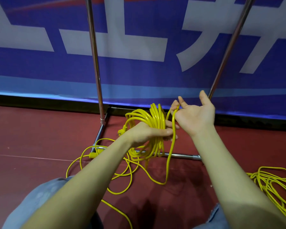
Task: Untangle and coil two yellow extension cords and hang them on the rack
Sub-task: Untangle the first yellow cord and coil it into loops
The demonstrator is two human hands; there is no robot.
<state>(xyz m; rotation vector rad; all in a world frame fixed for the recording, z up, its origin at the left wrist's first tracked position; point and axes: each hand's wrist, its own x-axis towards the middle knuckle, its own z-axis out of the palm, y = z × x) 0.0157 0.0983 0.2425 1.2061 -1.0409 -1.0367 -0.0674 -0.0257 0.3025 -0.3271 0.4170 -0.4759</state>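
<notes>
Left hand [145, 132] grips coil [153, 123] (yellow).

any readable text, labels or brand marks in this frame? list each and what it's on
Nothing readable in full.
Banner: big white strokes on blue, cropped by the frame and crossed by the rack poles; they look like parts of large characters, but no whole one can be read.
Coiled cord in the left hand, the strand pinched by the right hand, and the loose cord on the floor: no print visible.
</notes>
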